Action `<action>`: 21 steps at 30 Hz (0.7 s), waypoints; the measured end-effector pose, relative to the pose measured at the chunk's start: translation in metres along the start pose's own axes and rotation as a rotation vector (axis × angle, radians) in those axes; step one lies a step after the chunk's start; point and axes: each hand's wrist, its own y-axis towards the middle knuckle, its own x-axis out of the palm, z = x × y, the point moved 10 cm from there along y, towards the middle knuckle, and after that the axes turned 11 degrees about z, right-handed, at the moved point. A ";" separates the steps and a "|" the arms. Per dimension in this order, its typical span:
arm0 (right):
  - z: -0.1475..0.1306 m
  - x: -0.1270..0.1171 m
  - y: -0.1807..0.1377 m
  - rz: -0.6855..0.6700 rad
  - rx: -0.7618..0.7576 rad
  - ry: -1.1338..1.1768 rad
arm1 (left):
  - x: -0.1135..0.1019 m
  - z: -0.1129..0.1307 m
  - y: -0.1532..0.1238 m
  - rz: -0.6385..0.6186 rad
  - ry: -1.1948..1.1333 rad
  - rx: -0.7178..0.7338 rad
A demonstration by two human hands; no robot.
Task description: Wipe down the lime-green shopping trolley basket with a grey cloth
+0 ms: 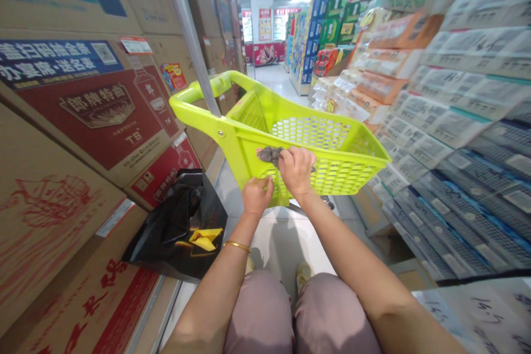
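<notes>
- Locate the grey cloth (269, 155) at the centre of the frame, against the side wall of the green basket cart (232, 149).
- Note that your right hand (296, 168) is clamped on the cloth, fingers bent over it; a scrap shows beyond the fingers.
- Note that your left hand (257, 194) is curled just below and left of the cloth, near the lower edge of the wall. Whether it grips anything, you cannot tell.
- Judge the work as in progress: cloth and wall are together, and neither is released. No part of the wall looks visibly different, so the finished and remaining portions cannot be separated.
- Observe that a red label (259, 152) at the cloth's left end is partly covered and unreadable.
- Treat the wall behind your right hand and the cart's underside as hidden.
- Note that the metal bar (188, 27) leaves the frame at the top, upper left.
- Treat the contents of the black bag (166, 254), lower left, as unclear, except a yellow piece (206, 239).
</notes>
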 end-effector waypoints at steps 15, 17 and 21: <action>-0.025 0.026 -0.105 -0.388 -0.240 0.163 | -0.006 0.002 0.001 0.017 0.001 -0.013; -0.018 0.021 -0.086 -0.316 -0.180 0.134 | -0.004 0.001 0.000 0.009 -0.003 -0.016; 0.000 0.004 -0.032 -0.079 -0.025 0.075 | -0.002 -0.001 -0.001 0.015 0.006 -0.016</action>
